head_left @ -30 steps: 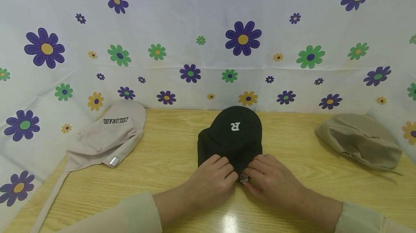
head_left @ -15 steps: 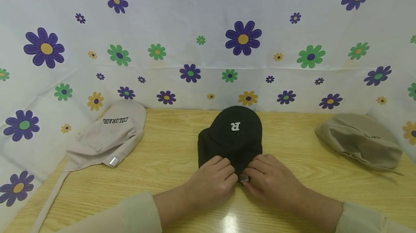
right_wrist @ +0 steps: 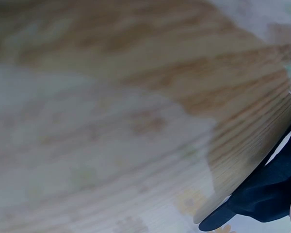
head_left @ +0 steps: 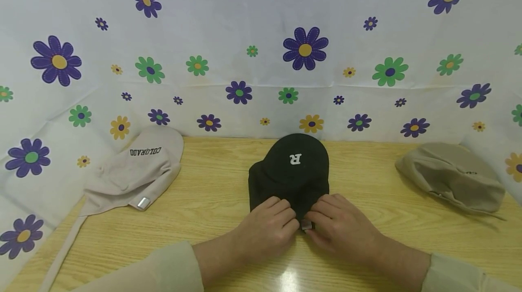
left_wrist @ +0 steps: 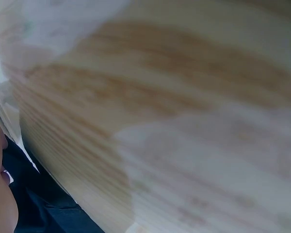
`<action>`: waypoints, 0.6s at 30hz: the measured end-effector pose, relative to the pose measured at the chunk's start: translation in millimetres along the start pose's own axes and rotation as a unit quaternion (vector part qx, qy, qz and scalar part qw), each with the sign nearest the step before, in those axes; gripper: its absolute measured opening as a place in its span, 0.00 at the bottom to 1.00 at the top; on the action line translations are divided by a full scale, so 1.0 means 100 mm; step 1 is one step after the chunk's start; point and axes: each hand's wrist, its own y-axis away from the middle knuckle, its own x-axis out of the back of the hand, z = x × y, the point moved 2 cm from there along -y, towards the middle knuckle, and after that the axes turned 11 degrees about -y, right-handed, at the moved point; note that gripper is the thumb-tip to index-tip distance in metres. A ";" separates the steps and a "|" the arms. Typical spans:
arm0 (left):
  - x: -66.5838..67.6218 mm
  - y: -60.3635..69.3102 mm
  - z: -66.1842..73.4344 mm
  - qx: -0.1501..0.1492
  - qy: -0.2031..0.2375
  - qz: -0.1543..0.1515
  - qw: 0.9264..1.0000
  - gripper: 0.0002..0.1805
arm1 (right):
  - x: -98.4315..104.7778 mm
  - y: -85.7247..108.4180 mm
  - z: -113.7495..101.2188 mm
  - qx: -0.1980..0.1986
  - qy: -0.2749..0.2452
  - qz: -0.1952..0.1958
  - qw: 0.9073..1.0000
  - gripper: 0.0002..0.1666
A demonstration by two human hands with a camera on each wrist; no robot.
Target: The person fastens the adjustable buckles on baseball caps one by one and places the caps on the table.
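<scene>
A black baseball cap (head_left: 295, 165) with a white letter R lies in the middle of the table, brim away from me. Both hands are at its near edge, close together. My left hand (head_left: 271, 226) grips the left side of the near edge with curled fingers. Beside a small metal buckle (head_left: 306, 224), my right hand (head_left: 342, 224) pinches the cap's strap end. The fingertips are partly hidden by the hands and the dark cloth. Dark cap fabric shows in the left wrist view (left_wrist: 48, 204) and the right wrist view (right_wrist: 266, 194), with only a sliver of each hand.
A pale pink cap (head_left: 142, 165) marked COLORADO lies at the left, its long strap (head_left: 61, 256) trailing toward me. At the right is a khaki cap (head_left: 456, 174). A flower-printed white cloth (head_left: 253, 20) hangs behind the wooden table (head_left: 212, 183).
My left hand has shifted very slightly to the right, toward the buckle. The cap and my right hand stay nearly where they were.
</scene>
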 end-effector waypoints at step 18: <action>-0.01 0.00 0.00 -0.011 -0.003 0.009 1.000 0.11 | -0.01 -0.01 -0.01 0.008 -0.002 0.001 1.000 0.17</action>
